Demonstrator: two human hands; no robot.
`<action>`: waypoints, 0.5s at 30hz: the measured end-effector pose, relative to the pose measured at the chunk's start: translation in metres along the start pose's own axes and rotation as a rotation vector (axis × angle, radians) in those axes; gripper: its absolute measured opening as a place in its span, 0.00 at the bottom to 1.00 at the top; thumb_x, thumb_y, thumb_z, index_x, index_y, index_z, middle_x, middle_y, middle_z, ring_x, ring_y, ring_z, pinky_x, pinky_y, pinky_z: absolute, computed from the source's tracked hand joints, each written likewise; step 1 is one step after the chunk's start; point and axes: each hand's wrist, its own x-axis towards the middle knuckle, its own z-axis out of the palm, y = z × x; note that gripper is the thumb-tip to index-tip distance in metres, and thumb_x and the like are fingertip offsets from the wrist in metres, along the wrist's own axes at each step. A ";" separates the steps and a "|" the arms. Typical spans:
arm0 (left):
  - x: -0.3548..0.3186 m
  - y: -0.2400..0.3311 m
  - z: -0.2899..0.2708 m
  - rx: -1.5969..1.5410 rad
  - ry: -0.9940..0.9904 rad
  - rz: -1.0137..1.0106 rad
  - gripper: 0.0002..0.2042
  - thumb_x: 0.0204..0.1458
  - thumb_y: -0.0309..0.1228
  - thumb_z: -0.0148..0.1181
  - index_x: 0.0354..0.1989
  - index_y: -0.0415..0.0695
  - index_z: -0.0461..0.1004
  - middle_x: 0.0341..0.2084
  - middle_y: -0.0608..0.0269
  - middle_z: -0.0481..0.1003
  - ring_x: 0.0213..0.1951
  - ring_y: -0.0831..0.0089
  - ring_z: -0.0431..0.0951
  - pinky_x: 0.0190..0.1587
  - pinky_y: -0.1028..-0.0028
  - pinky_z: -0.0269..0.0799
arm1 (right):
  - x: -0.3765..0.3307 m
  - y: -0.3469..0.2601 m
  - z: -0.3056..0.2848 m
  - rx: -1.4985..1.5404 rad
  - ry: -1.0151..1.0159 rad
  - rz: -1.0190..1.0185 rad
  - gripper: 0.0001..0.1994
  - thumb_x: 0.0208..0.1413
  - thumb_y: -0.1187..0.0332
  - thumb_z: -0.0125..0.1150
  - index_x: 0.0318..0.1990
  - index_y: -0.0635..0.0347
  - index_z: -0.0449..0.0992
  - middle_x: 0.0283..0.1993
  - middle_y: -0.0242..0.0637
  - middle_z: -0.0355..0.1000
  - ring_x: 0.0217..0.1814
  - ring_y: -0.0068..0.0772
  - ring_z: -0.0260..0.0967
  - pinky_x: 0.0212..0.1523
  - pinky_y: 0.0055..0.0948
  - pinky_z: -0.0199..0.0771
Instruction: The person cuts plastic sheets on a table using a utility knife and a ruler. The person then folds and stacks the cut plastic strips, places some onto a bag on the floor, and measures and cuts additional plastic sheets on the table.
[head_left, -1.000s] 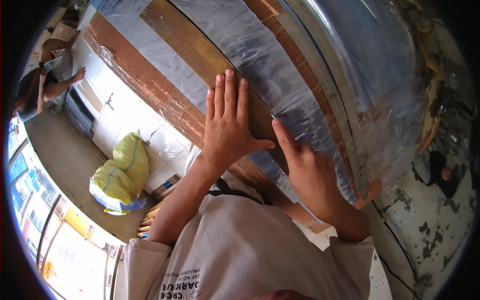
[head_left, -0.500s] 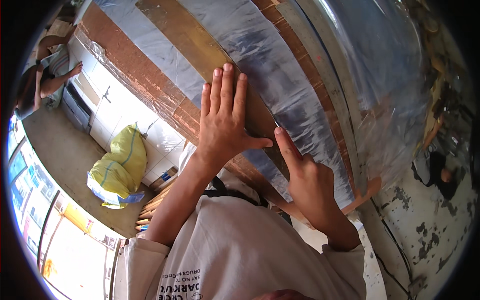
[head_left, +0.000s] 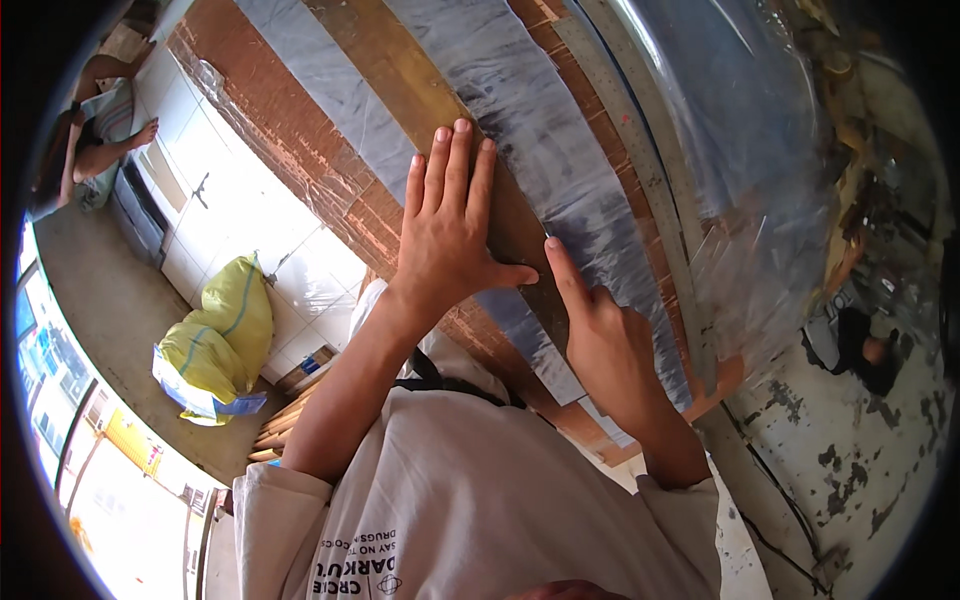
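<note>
My left hand (head_left: 445, 225) lies flat with fingers stretched out and thumb spread, pressing on a long brown straight-edged strip (head_left: 385, 70). Under the strip is a grey-blue, cloudy-patterned sheet (head_left: 560, 140), spread over a worn brown board (head_left: 270, 125). My right hand (head_left: 605, 335) is closed round a slim cutter, its index finger stretched along the top. Only the cutter's thin tip (head_left: 548, 237) shows, right at the strip's right edge; the palm and fingers hide the handle.
Clear plastic sheeting (head_left: 740, 180) covers the right side beside a long grey rail (head_left: 668, 190). A yellow-green sack (head_left: 215, 335) stands on the floor at left, near wooden sticks (head_left: 285, 425). Another person's legs (head_left: 105, 155) show at the far left. A dark cable (head_left: 775, 465) runs at lower right.
My right hand has moved slightly up and left along the strip's edge with the cutter. The left hand stays pressed on the strip. The whole view has shifted a little.
</note>
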 end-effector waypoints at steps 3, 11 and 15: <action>0.000 -0.001 0.000 -0.006 0.009 -0.005 0.67 0.15 0.58 0.78 0.68 0.36 0.52 0.69 0.38 0.48 0.71 0.42 0.47 0.68 0.45 0.46 | 0.002 -0.001 0.000 -0.017 -0.043 0.035 0.39 0.49 0.81 0.52 0.71 0.47 0.55 0.17 0.44 0.65 0.18 0.48 0.70 0.20 0.42 0.68; 0.001 -0.002 0.000 0.003 -0.004 -0.030 0.68 0.13 0.59 0.78 0.69 0.38 0.52 0.70 0.41 0.48 0.71 0.44 0.47 0.69 0.47 0.46 | -0.004 0.005 0.020 0.010 0.029 0.060 0.39 0.48 0.78 0.56 0.70 0.42 0.57 0.28 0.44 0.76 0.19 0.43 0.74 0.19 0.39 0.73; 0.001 -0.003 0.002 -0.006 0.003 -0.026 0.69 0.13 0.60 0.77 0.69 0.39 0.51 0.70 0.42 0.48 0.71 0.45 0.47 0.69 0.48 0.45 | -0.008 0.007 0.030 -0.020 0.093 0.041 0.39 0.48 0.79 0.56 0.70 0.42 0.58 0.27 0.43 0.76 0.18 0.43 0.74 0.19 0.38 0.73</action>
